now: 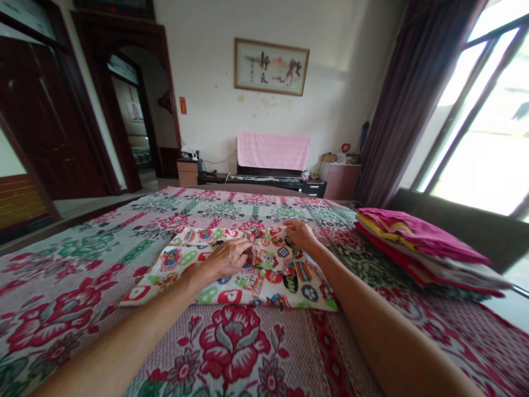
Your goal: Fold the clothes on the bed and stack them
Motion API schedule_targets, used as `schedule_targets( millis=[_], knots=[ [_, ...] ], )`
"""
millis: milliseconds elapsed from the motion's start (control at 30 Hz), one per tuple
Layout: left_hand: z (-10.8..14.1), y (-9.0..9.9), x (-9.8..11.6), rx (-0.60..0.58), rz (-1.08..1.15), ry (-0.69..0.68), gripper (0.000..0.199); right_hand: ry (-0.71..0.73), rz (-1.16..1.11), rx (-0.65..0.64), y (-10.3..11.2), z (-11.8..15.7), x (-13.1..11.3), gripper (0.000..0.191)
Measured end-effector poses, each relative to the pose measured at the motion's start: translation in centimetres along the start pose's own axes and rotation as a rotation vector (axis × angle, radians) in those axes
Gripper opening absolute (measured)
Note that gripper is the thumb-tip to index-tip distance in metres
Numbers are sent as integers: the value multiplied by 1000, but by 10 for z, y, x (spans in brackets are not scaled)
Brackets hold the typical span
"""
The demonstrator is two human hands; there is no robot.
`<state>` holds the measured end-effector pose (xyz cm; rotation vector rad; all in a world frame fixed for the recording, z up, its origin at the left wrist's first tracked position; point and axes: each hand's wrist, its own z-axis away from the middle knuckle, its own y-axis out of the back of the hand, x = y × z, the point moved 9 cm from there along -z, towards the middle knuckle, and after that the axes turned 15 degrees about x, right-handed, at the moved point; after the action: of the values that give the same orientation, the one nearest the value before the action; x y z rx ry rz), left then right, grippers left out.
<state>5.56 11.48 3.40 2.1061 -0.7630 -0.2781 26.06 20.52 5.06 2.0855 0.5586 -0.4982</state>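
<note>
A white cloth (268,281) printed with colourful cartoon badges and lettering lies folded on the flowered bed cover, its near edge towards me. My left hand (233,256) rests on the middle of this cloth, fingers bent and drawn together with the thumb, apparently pinching a bit of the fabric. Further right, my right hand (301,234) touches the cloth's far right part, its fingers stretched out towards the left. A fold line runs across the cloth's upper left, beside my left hand.
On the right, a stack of folded clothes (425,242) stands near the bed's edge, with a pink piece on top. The flowered bed cover (235,347) spreads all around. Beyond it are a low black cabinet (316,188) and a pink towel (273,150) over a screen.
</note>
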Motion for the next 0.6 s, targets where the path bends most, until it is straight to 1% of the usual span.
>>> schedule_targets(
  millis=[133,300,467,533,600],
  knots=[
    [-2,2,2,-2,-8,3,34,68,-17,-54,-6,4,-7,33],
    [-1,2,5,-36,2,-17,33,-45,7,-20,-2,5,7,33],
    [0,2,3,2,-4,-20,32,-1,-16,-52,-4,5,6,34],
    [0,3,3,9,3,-14,32,-17,5,-25,1,3,7,36],
    [-1,5,2,9,4,4,30,-21,27,38,11,1,4,36]
  ],
)
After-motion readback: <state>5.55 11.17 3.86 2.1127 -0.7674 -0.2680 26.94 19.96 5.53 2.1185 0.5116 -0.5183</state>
